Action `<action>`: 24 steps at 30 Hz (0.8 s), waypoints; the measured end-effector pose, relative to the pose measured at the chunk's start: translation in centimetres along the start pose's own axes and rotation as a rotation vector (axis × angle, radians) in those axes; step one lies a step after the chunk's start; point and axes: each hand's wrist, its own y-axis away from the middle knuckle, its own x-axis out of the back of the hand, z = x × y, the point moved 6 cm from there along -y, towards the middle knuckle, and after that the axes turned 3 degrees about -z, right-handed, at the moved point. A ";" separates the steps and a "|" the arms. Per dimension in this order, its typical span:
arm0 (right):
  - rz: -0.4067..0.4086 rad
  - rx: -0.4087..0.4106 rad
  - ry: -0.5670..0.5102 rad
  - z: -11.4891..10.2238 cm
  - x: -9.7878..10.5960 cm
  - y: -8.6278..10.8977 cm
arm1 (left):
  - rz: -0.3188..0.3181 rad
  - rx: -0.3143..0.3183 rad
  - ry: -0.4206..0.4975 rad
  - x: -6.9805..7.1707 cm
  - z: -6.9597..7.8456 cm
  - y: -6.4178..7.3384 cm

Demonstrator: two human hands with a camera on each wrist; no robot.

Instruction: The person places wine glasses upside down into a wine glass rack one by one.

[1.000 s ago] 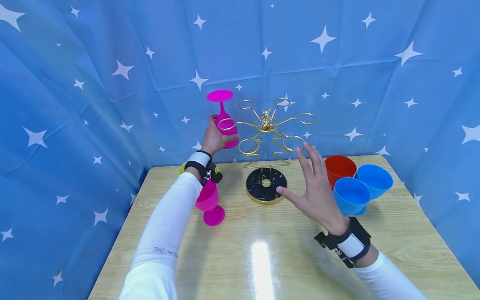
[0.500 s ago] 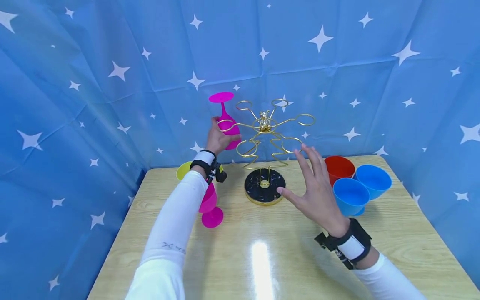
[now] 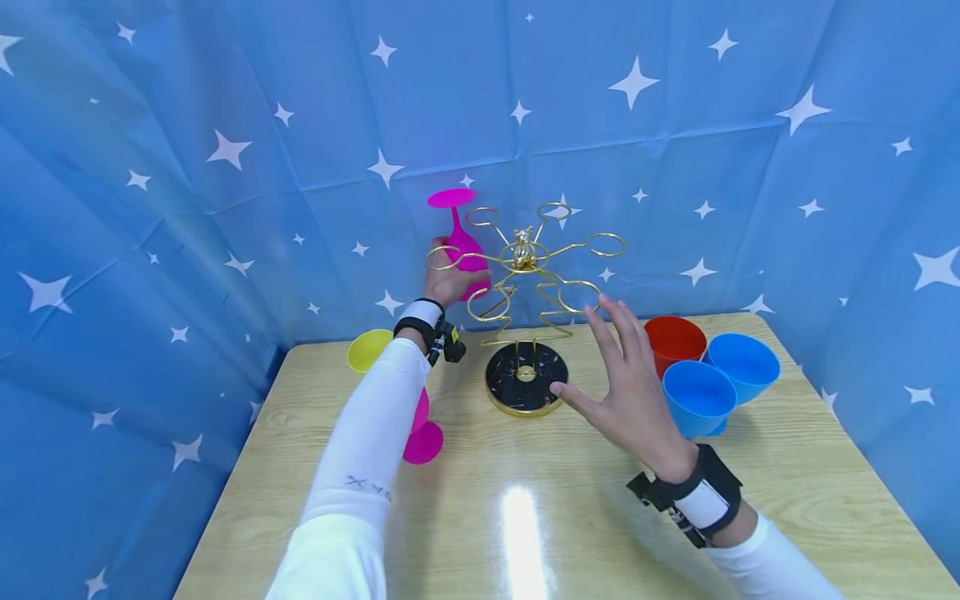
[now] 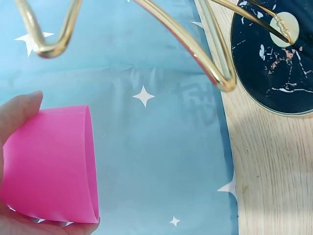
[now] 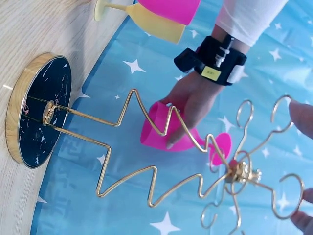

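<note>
My left hand (image 3: 452, 283) grips the bowl of a pink goblet (image 3: 467, 245), held upside down with its round foot uppermost. In the left wrist view the goblet's bowl (image 4: 49, 166) lies between thumb and fingers. It is beside the left rings of a gold wire goblet rack (image 3: 522, 257), which has a small bear figure on top and a round black marbled base (image 3: 504, 385). My right hand (image 3: 633, 387) is spread, its fingertips at the rack's front right ring. From the right wrist view, I cannot tell whether those fingertips touch the wire.
Left of the rack, a second pink goblet (image 3: 423, 443) and a yellow goblet (image 3: 367, 350) stand partly behind my left forearm. On the right are a red goblet (image 3: 675, 338) and two blue goblets (image 3: 699, 395). A blue starry curtain (image 3: 330, 167) surrounds the wooden table (image 3: 600, 500).
My left hand has carried the upturned pink goblet slightly rightward, nearer the rack's arms. More of the yellow goblet shows. My right hand has kept its spread pose.
</note>
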 end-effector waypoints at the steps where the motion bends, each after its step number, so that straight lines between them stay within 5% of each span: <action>1: 0.000 -0.002 0.001 0.0 0.0 0.0 | -0.004 0.009 0.002 -0.2 0.0 -0.1; 7: 0.001 0.002 0.003 0.0 0.0 0.0 | -0.059 0.046 -0.017 -0.8 1.4 0.7; 11: 0.005 0.010 0.001 -0.1 0.0 0.1 | -0.084 0.009 -0.014 -1.3 2.3 1.0; 17: 0.007 0.009 0.002 -0.1 0.0 0.1 | -0.138 -0.025 -0.044 -2.0 2.6 0.6; 24: 0.003 0.007 0.004 0.1 -0.1 0.1 | -0.216 -0.029 0.042 -2.6 2.6 0.6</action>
